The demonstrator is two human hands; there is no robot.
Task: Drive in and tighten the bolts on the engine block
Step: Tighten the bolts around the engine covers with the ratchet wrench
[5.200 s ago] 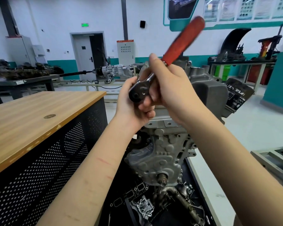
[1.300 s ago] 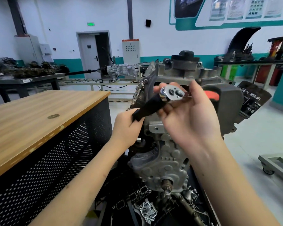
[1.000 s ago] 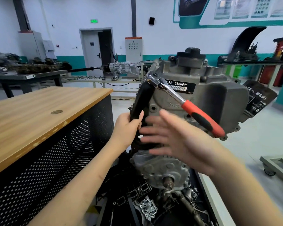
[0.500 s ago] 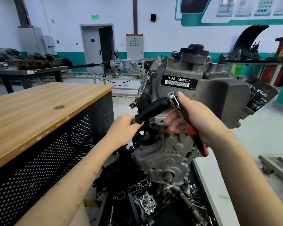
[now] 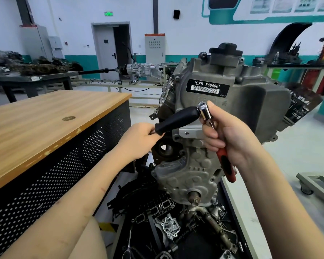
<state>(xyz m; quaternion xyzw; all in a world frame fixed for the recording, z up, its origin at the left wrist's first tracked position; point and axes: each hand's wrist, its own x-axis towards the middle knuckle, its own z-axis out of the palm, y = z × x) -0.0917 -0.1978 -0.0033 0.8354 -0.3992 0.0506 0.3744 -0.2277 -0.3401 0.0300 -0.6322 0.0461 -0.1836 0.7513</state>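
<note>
A grey aluminium engine block with a black "CFB 666660" label stands upright in front of me. My right hand grips a ratchet wrench with a red and black handle that points down, its chrome head at the top by my thumb. A black tapered driver handle is joined to that chrome head and slants down to the left. My left hand pinches the lower left end of the black handle. Both tools are held in front of the block's face; the bolt they meet, if any, is hidden.
A wooden-topped cabinet with perforated black sides stands close on my left. Below the block a black tray holds loose engine parts and gaskets. A low trolley frame is at the right, workbenches with parts stand along the back.
In the last half second both hands and the tools have stayed almost still before the block. A second ago the ratchet hung from the black handle while my right hand was open below it.
</note>
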